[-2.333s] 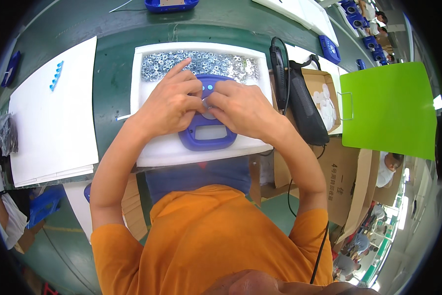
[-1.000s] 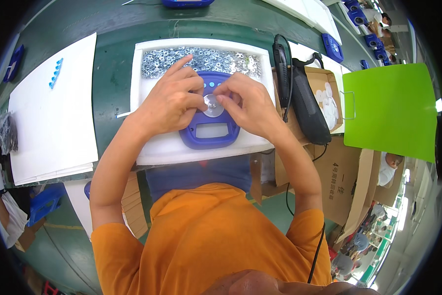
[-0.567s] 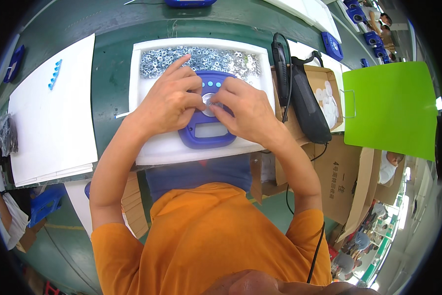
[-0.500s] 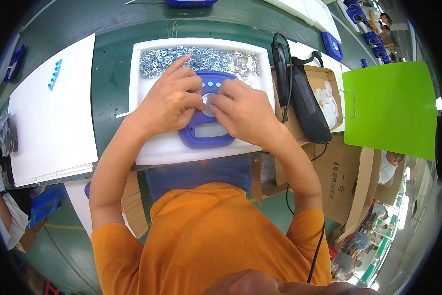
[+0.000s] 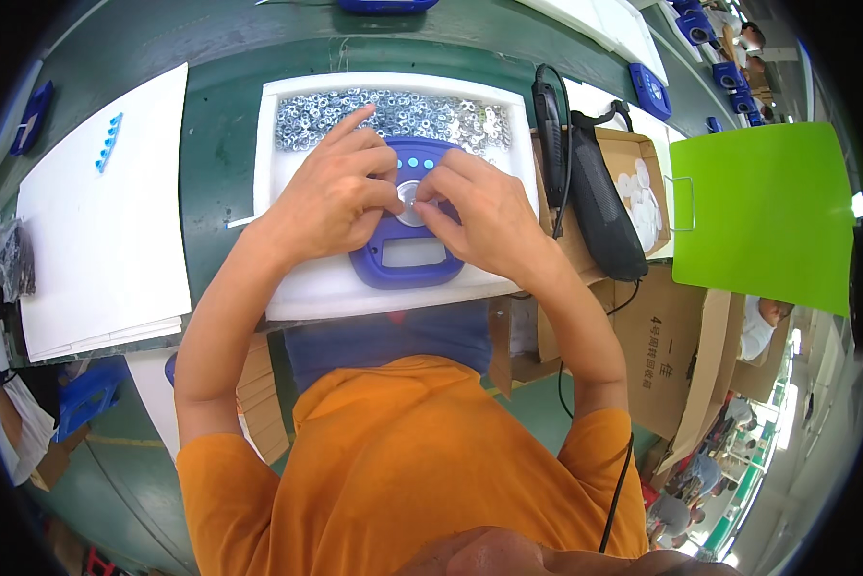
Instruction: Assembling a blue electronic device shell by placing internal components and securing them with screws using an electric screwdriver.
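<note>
Both left hand (image 5: 340, 197) and right hand (image 5: 484, 211) are curled at the disc (image 5: 409, 218), laid on the blue case (image 5: 407, 278), work there seemingly unfinished; their grip cannot be told.

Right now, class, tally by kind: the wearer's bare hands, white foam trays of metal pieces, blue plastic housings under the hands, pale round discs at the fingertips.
Bare left hand and right hand: 2
White foam tray: 1
Blue plastic housing: 1
Pale round disc: 1
Total: 5
</note>
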### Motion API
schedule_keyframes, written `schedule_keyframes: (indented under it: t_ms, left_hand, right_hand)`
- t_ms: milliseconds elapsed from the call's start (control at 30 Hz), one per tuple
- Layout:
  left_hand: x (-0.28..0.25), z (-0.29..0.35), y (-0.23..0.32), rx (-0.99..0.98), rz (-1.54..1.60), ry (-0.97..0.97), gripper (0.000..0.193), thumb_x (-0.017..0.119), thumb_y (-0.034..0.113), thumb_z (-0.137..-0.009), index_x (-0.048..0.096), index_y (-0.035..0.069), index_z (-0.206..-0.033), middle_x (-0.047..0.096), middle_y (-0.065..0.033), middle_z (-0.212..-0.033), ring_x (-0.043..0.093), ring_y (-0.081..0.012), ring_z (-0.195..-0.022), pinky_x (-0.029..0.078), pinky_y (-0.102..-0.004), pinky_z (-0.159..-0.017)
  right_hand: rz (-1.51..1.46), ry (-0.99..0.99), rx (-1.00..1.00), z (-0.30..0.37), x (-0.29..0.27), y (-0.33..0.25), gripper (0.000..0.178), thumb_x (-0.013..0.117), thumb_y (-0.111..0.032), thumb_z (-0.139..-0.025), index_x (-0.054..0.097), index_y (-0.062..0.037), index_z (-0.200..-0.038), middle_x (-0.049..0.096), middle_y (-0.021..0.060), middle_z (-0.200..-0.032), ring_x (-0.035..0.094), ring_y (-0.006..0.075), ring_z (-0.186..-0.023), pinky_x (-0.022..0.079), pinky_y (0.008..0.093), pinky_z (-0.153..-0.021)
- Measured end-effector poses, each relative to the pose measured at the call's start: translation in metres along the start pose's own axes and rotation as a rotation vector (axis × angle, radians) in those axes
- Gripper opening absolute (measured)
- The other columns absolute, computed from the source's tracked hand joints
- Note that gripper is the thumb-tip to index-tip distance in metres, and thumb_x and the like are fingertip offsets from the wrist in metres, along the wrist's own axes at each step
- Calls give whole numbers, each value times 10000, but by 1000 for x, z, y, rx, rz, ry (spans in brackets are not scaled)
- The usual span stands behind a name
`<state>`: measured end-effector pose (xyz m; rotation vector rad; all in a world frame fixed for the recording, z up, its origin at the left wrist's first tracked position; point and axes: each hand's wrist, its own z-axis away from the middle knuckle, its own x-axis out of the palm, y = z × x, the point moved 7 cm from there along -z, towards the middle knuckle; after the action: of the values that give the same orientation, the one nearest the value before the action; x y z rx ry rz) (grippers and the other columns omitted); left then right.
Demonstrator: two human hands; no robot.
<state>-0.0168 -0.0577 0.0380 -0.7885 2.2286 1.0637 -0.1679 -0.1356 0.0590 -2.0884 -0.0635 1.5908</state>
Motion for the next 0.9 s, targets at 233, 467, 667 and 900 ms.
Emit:
schedule_keyframes:
  t_ms: [233, 467, 667, 900]
  left_hand:
    - [-1, 0, 0, -10, -4, 1, 262, 764, -76, -702, 857, 122, -846, 631, -39, -912, 671, -276, -1027, 371, -651, -1379]
    - [-1, 0, 0, -6, -3, -5, 262, 773, -73, -700, 860, 124, -851, 644, -37, -921, 672, -278, -1029, 370, -653, -1379]
    - [1, 1, -1, -9, -33, -10, 257, 740, -36, -714, 874, 145, -841, 643, -36, -920, 666, -275, -1036, 394, -599, -1381]
    - [0, -1, 0, -6, -3, -12, 273, 765, -82, -693, 863, 119, -849, 647, -47, -923, 672, -282, -1036, 375, -652, -1373]
  right_hand:
    - [-46, -98, 35, -2, -2, 4, 129, 819, -182, -956, 753, -97, -1028, 682, 97, -1002, 725, 343, -995, 595, 501, -782]
    - [-24, -61, 45, -3, -5, -1, 134, 821, -200, -962, 758, -104, -1031, 682, 86, -1005, 727, 334, -997, 594, 492, -772]
    - [0, -37, 43, -4, 4, 1, 151, 839, -212, -957, 739, -108, -1000, 681, 76, -992, 729, 328, -990, 593, 491, -766]
    - [-71, -64, 58, -5, 8, 10, 126, 834, -192, -949, 749, -103, -975, 699, 90, -962, 743, 345, -952, 603, 499, -768]
